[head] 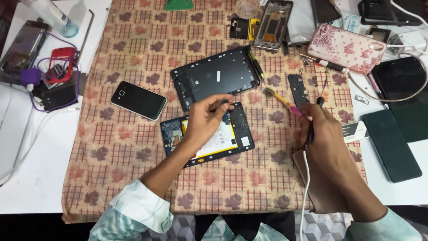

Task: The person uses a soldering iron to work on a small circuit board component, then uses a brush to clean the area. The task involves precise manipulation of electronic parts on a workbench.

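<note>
patterned cloth [133, 151] bears one opened tablet [232, 138]; left hand [206, 117] fingers pinched there, right hand [322, 130] fingers clamped on a tool [312, 129]

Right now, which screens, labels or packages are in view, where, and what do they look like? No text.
Black phone: left of the open tablet, dark screen, lying flat.
Tablet back panel: centre, black rectangle with a small white label.
Open tablet: under the left hand, blue board, white and yellow battery label.
Dark slab: right of the right hand, blank.
Small card: beside it, black and white.
</note>
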